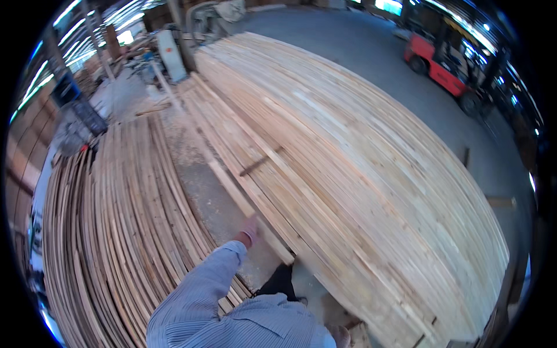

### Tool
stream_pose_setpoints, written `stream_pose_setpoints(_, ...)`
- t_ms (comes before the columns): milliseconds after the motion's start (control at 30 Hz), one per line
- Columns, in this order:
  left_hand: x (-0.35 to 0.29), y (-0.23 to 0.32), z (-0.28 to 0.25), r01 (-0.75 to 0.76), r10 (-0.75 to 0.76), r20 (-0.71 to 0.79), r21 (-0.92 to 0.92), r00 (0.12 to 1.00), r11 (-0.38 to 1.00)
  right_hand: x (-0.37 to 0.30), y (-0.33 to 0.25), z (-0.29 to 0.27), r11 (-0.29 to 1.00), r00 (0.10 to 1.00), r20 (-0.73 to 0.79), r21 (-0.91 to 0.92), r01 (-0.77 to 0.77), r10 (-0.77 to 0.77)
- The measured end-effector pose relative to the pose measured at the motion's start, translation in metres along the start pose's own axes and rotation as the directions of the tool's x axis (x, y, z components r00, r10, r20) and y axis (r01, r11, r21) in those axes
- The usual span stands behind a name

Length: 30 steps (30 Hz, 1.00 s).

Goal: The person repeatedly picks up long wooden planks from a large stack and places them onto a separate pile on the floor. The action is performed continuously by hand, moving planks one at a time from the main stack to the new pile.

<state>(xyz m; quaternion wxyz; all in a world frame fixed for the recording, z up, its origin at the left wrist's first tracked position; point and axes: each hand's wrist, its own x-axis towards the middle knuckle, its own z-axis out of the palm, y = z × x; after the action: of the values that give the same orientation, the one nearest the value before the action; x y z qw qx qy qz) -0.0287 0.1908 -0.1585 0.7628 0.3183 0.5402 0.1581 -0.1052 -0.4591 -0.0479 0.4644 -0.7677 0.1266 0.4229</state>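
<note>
Head view: left hand (250,231) grips one plank (232,184) (two stacks).

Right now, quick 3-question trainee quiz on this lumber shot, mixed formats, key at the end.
1. True or false: the left hand is on the end of a long plank that lies along the edge of the big board stack.
2. Multiple choice: what stands at the upper right on the concrete floor? A) a red forklift B) a blue van C) a yellow crane
3. Fill in: to the person's left lies a pile of thin wooden ____.

Key
1. True. The right hand is barely in view at the lower edge.
2. A, the red forklift.
3. Strips; the pile of strips curves along the left.
</note>
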Motion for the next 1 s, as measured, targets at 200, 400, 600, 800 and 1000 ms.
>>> stream_pose_setpoints(200, -0.105, 0.040, 0.116, -0.638, 0.868, 0.182, 0.749, 0.461, 0.182, 0.003, 0.111, 0.037, 0.921, 0.941, -0.311, -0.312, -0.231, 0.131)
stream_pose_setpoints(400, -0.065, -0.023, 0.184, -0.256, 0.163, 0.505, 0.119, 0.848, 0.959, 0.007, 0.067, 0.065, 0.965, 0.939, -0.297, -0.138, -0.222, 0.173)
stream_pose_setpoints(600, 0.027, -0.105, 0.248, 0.469, -0.545, 0.524, 0.284, 0.654, 0.836, 0.001, 0.036, 0.095, 0.949, 0.900, -0.318, -0.007, -0.315, 0.297)
stream_pose_setpoints(800, 0.127, -0.178, 0.268, 0.286, -0.441, 0.002, 0.758, 0.898, 0.586, -0.021, -0.005, 0.102, 0.893, 0.840, -0.308, 0.106, -0.437, 0.447)
stream_pose_setpoints(1000, 0.182, -0.216, 0.329, 0.260, -0.563, 0.134, 0.784, 0.815, 0.563, -0.038, -0.031, 0.137, 0.798, 0.732, -0.345, 0.393, -0.456, 0.588)
